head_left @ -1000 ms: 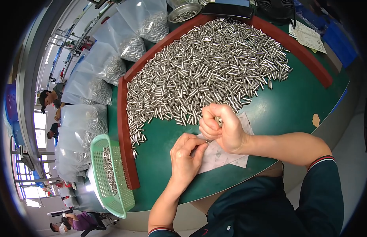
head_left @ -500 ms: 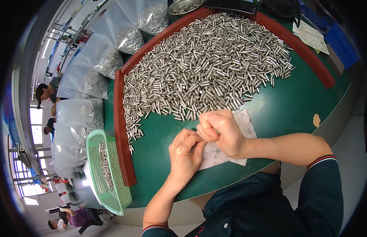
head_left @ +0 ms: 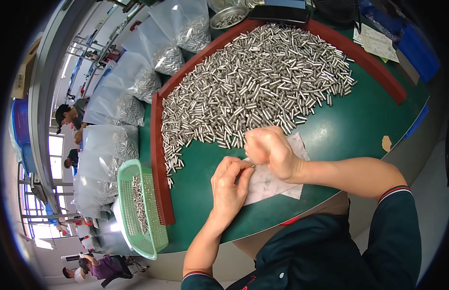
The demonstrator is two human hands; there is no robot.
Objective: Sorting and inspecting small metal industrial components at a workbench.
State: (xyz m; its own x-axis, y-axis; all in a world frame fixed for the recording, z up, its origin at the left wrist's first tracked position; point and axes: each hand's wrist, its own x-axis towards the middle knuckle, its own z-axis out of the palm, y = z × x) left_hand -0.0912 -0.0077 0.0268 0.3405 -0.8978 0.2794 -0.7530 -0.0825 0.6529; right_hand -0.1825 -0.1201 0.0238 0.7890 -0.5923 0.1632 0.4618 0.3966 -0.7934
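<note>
On my feed, a heap of pins [head_left: 258, 82] covers the table [head_left: 340, 133] beyond the hands. I find the left hand [head_left: 229, 186] and right hand [head_left: 273, 153] close together, over a flat sheet [head_left: 282, 187] near the table's front edge. A rail [head_left: 159, 159] borders the heap left, behind and right. Outside it, bags [head_left: 108, 150] line the left, a basket [head_left: 151, 193] of pins sits nearer, and a dish [head_left: 219, 27] lies behind.

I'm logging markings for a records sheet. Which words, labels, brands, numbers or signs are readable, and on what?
None can be read.
Printed papers, upper right: too small.
Crumpled white paper: faint marks, not legible.
Brown box, left edge: label too blurred.
Dark shirt: small red marking, too blurred.
</note>
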